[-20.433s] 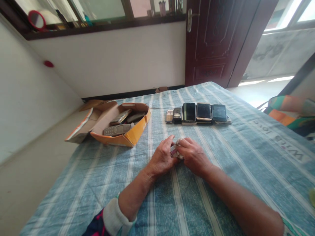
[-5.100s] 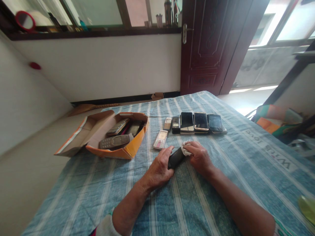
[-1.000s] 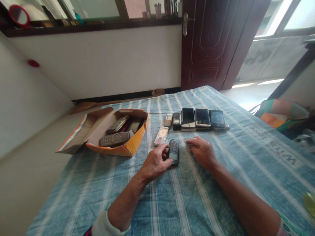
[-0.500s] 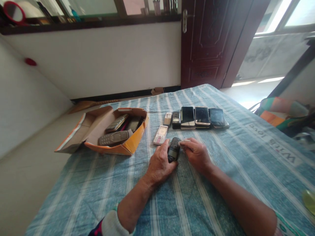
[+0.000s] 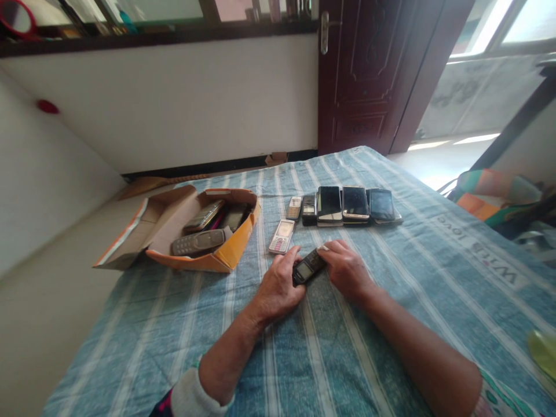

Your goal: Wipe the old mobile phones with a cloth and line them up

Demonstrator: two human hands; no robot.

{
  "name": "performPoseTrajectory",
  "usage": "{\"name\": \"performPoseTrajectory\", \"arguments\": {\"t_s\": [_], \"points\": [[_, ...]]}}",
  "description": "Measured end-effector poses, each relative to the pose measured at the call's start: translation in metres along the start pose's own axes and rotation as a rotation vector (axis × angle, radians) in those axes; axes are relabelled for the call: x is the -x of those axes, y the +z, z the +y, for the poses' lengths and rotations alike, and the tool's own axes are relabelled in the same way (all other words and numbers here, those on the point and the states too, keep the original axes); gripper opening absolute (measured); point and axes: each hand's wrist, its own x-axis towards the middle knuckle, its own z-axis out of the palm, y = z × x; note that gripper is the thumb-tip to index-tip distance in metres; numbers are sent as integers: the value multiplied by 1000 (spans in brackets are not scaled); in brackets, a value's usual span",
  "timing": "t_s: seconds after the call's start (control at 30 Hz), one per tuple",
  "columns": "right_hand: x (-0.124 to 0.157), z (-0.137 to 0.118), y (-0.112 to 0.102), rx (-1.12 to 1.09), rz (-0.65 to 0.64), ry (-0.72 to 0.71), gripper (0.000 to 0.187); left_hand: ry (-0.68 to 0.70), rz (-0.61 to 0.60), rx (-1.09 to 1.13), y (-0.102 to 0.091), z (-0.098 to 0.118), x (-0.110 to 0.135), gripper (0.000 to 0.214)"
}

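A dark keypad phone (image 5: 307, 266) lies tilted between my two hands, its small screen toward me and to the left. My left hand (image 5: 280, 284) is closed around its lower end, thumb on one side and fingers on the other. At the upper right end, my right hand (image 5: 347, 267) pinches a small white wad, perhaps tissue, against the phone; most of it is hidden by the fingers. Just beyond my left hand lies a white and pink keypad phone (image 5: 282, 236). Behind it sits a smaller silver keypad phone (image 5: 294, 207).
A row of phones, with a black smartphone (image 5: 329, 202) and a gold-edged smartphone (image 5: 355, 202), lies beyond my right hand. Left stands an opened orange cardboard box (image 5: 238, 246) holding several old phones. A blue striped cloth (image 5: 191, 347) covers the surface.
The dark phone has turned clockwise, its upper end swinging right. My right hand has come in closer and now touches that end. My left hand keeps its hold.
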Motion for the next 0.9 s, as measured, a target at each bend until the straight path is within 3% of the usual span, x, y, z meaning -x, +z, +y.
{"name": "performPoseTrajectory", "arguments": {"t_s": [0.1, 0.33, 0.47, 0.57, 0.73, 0.9], "points": [[1, -5, 1, -33, 13, -15, 30, -13, 12, 14, -1, -2, 0, 75], [10, -45, 11, -103, -32, -173, 30, -39, 17, 122, 0, -11, -1, 77], [10, -46, 10, -46, -44, -203, 31, -50, 10, 122, 0, -10, -1, 76], [6, -29, 6, 2, -31, -127, 31, -48, 4, 105, -3, -8, -1, 75], [1, 4, 0, -88, 73, 139, 29, -76, -1, 41, -12, -4, -2, 70], [1, 12, -2, -201, 83, 294, 30, -128, 8, -34, -15, -1, -3, 57]]}}
